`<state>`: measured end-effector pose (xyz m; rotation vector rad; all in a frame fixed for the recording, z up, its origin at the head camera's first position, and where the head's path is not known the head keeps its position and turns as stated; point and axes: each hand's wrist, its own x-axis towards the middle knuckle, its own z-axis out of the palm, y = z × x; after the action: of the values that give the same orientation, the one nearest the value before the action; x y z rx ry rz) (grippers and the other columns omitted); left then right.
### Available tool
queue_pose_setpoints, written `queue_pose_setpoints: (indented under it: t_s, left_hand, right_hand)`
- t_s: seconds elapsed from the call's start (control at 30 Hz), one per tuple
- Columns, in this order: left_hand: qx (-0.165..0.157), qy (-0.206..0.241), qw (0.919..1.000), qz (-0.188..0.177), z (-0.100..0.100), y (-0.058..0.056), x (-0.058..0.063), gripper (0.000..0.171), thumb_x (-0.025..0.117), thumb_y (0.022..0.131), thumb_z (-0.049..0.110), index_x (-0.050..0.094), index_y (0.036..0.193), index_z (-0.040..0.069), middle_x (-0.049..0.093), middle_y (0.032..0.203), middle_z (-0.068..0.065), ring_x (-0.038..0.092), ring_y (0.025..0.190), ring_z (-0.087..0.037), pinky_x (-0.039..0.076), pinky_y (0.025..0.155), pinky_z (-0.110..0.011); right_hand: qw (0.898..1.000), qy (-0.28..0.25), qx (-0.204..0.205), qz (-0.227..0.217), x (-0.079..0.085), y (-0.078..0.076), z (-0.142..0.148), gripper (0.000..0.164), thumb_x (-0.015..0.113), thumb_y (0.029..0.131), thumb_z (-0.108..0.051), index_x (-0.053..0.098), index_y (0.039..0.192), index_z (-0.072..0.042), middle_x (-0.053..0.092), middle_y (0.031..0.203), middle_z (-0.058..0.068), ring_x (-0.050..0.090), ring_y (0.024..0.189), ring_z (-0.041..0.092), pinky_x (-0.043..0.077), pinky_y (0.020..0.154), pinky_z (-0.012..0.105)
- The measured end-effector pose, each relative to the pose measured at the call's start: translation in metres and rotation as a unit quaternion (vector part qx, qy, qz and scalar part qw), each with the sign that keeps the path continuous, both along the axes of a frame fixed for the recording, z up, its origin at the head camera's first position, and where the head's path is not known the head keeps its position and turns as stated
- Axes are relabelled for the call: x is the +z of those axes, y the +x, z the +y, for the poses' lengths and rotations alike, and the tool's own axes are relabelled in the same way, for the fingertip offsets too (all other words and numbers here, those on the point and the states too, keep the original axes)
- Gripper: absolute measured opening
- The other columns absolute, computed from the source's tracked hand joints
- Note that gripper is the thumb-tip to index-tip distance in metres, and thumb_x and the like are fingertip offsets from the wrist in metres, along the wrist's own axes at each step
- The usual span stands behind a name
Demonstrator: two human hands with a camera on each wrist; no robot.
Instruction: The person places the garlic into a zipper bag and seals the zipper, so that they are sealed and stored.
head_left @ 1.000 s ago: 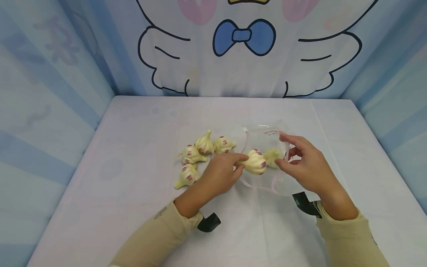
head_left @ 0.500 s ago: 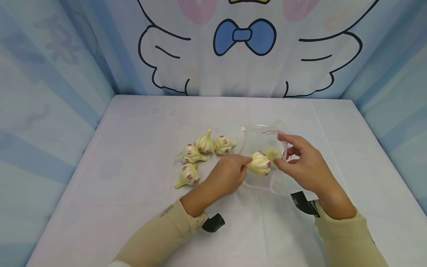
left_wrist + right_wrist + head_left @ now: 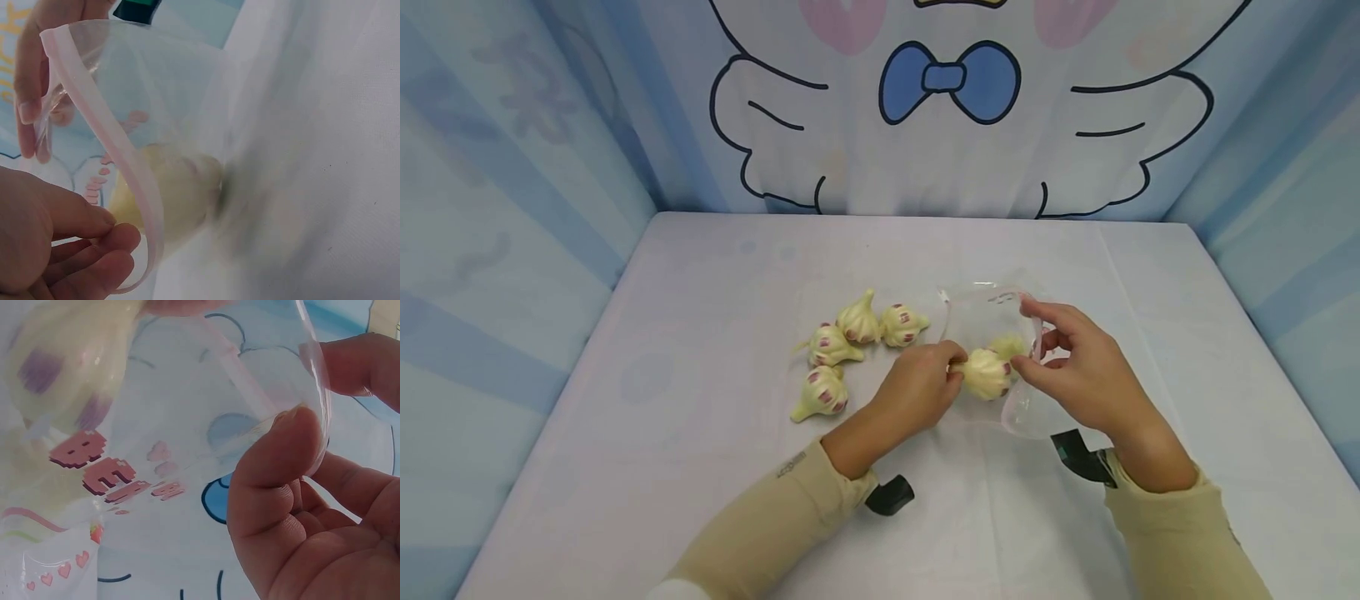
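Observation:
A garlic bulb (image 3: 987, 375) with purple patches is pinched by its stem between the thumb and fingers of my left hand (image 3: 917, 387). Its body is inside a clear plastic bag (image 3: 973, 310) with a pale pink rim; in the left wrist view the bulb (image 3: 181, 194) shows through the plastic. My right hand (image 3: 1082, 362) pinches the bag's rim and keeps the mouth spread; the right wrist view has the thumb (image 3: 281, 456) against the film. Another garlic bulb (image 3: 1009, 344) lies in the bag, partly hidden behind the held one.
Left of the bag, several loose garlic bulbs (image 3: 859, 321) lie in a curved group on the white-covered table (image 3: 722, 333). Printed curtains (image 3: 955, 150) stand behind the table and at both sides. Black wrist mounts (image 3: 890, 495) stick out from the sleeves.
My left hand has moved right, carrying the garlic bulb further into the bag. The right hand has shifted slightly left, still gripping the rim. The loose bulbs stay put.

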<state>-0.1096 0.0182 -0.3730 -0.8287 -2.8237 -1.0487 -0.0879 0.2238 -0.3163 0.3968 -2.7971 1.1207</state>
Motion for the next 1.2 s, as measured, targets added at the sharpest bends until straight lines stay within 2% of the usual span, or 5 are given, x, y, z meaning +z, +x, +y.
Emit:
queue_pose_setpoints:
  t_s: [0.37,0.53,0.83,0.97,1.2]
  left_hand:
    - [0.027,0.000,0.9990,0.035,0.0027,0.0024,-0.0050,0.014,0.073,0.091,0.007,0.079,0.104,0.006,0.064,0.093,-0.006,0.060,0.083,-0.015,0.047,0.066,-0.017]
    - [0.030,-0.006,0.9991,0.028,0.0044,0.0044,-0.0044,0.017,0.073,0.091,0.007,0.078,0.107,0.006,0.064,0.093,-0.006,0.061,0.082,-0.014,0.047,0.065,-0.014]
    - [0.016,-0.039,0.9988,-0.026,0.0066,0.0059,0.0012,0.023,0.070,0.094,0.009,0.073,0.117,0.005,0.072,0.107,-0.005,0.065,0.091,-0.011,0.051,0.075,-0.018]
    - [0.013,-0.035,0.9970,-0.069,0.0073,0.0063,0.0037,0.026,0.068,0.095,0.009,0.071,0.121,0.004,0.072,0.111,-0.005,0.062,0.084,-0.008,0.050,0.070,-0.017]
    - [-0.006,-0.017,0.9945,-0.103,0.0073,0.0054,0.0024,0.027,0.065,0.097,0.008,0.070,0.123,0.004,0.073,0.109,-0.003,0.057,0.075,-0.005,0.047,0.064,-0.015]
  right_hand:
    - [1.000,-0.004,0.000,-0.002,0.0002,-0.0004,-0.0033,0.067,0.078,0.086,-0.005,0.049,0.146,-0.002,0.055,0.133,0.016,0.052,0.086,0.022,0.049,0.073,0.011]
    - [1.000,-0.012,0.006,-0.003,-0.0005,-0.0013,-0.0055,0.066,0.078,0.086,-0.005,0.049,0.146,-0.001,0.056,0.134,0.015,0.052,0.084,0.019,0.050,0.074,0.011]
    - [1.000,-0.013,0.004,-0.006,0.0009,-0.0017,-0.0063,0.066,0.078,0.086,-0.005,0.049,0.145,-0.001,0.056,0.135,0.015,0.052,0.085,0.019,0.051,0.074,0.012]
    - [1.000,-0.017,0.006,-0.010,0.0008,-0.0018,-0.0069,0.066,0.078,0.086,-0.004,0.049,0.145,-0.001,0.055,0.136,0.015,0.053,0.087,0.020,0.049,0.074,0.010]
    - [0.998,-0.046,0.021,-0.024,-0.0001,-0.0014,-0.0064,0.064,0.075,0.088,-0.002,0.048,0.145,0.000,0.054,0.137,0.017,0.055,0.086,0.016,0.050,0.074,0.011]
